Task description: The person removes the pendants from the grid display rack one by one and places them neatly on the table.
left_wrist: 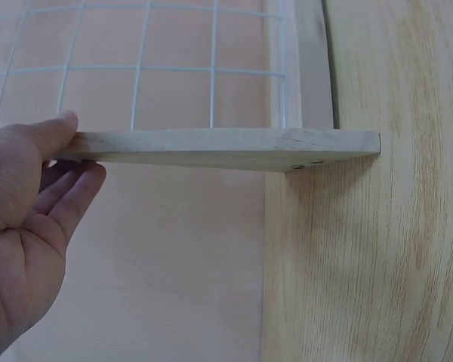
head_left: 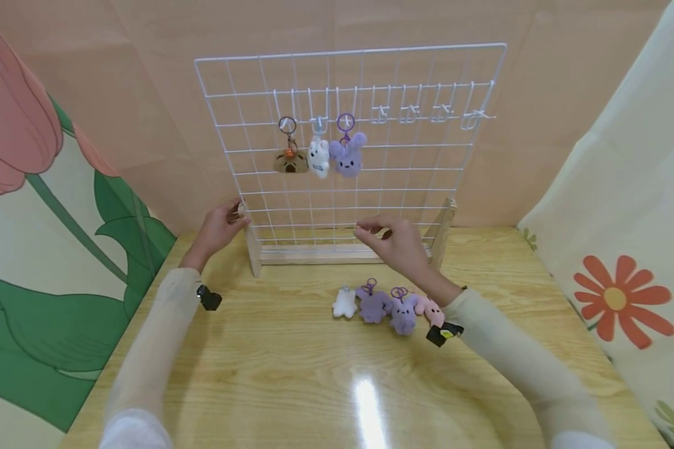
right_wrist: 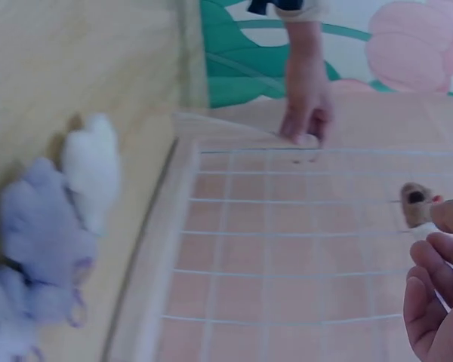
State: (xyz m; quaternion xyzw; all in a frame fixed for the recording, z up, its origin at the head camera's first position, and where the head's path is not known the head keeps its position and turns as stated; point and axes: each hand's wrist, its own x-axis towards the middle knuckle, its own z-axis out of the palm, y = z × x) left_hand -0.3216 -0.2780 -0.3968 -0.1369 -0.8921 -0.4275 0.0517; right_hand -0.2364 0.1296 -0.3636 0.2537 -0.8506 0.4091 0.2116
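At the rack's left side, my left hand (head_left: 219, 226) grips the top of a wooden upright (left_wrist: 226, 143), thumb on one face and fingers on the other. My right hand (head_left: 395, 243) hovers in front of the white wire grid (head_left: 404, 181), its fingers loosely bent and nothing visible between them. Three plush keychains hang from hooks: a brown one (head_left: 291, 162), a white bear (head_left: 318, 157) and a purple long-eared one (head_left: 347, 157). Below the right hand lie a white plush (head_left: 345, 303), two purple plush keychains (head_left: 373, 307) and a pink plush (head_left: 431, 310), partly hidden by the right wrist.
Several white hooks (head_left: 410, 112) without keychains line the grid's upper right. A wooden base bar (head_left: 314, 257) joins the uprights on the wood-grain table (head_left: 269, 362). Flower-printed cloth (head_left: 612, 299) stands at the sides, with a plain backdrop (head_left: 146, 125) behind.
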